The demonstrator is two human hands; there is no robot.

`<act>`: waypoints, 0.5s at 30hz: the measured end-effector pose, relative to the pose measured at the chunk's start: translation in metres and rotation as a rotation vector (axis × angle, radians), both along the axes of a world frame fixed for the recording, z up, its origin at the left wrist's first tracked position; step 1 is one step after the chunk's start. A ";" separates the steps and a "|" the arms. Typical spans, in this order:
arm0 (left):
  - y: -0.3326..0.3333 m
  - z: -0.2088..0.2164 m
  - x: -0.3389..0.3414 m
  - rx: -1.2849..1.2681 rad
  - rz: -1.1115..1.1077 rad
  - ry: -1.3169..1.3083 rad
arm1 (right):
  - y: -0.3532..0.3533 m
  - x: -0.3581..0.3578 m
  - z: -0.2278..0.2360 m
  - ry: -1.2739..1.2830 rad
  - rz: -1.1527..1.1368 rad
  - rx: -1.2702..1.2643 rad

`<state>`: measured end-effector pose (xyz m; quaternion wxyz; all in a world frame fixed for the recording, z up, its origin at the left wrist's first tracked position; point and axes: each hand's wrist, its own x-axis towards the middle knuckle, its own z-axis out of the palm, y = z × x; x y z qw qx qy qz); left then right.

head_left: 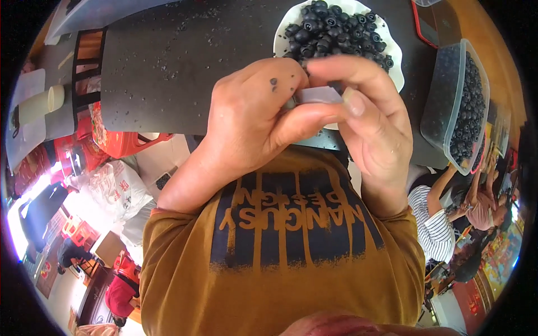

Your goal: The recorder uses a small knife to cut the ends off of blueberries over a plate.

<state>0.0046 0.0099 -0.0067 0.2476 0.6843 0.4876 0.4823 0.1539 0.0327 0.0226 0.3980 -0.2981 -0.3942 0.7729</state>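
Small grey piece (317, 94) (mostly hidden) between both hands.

1 head-worn fisheye view looks steeply down, close over both hands; beyond the fingers (336, 67) lies the dark table (168, 61), edges bending rimward.

Layout relative to the mat (185, 61): plate (395, 67) on its far right part, holding rings (336, 31); tub (457, 106) off its right edge; both hands (314, 123) above its near edge, pinching a small strip (318, 94).
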 end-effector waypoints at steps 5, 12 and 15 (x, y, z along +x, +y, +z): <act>-0.008 0.000 -0.008 -0.036 0.015 0.014 | 0.002 0.008 -0.011 -0.031 0.071 0.091; -0.012 -0.002 -0.008 -0.080 -0.008 -0.030 | 0.000 -0.002 -0.015 0.085 0.021 0.010; -0.012 -0.003 -0.007 -0.113 -0.029 -0.116 | -0.002 -0.004 -0.017 0.019 0.020 0.038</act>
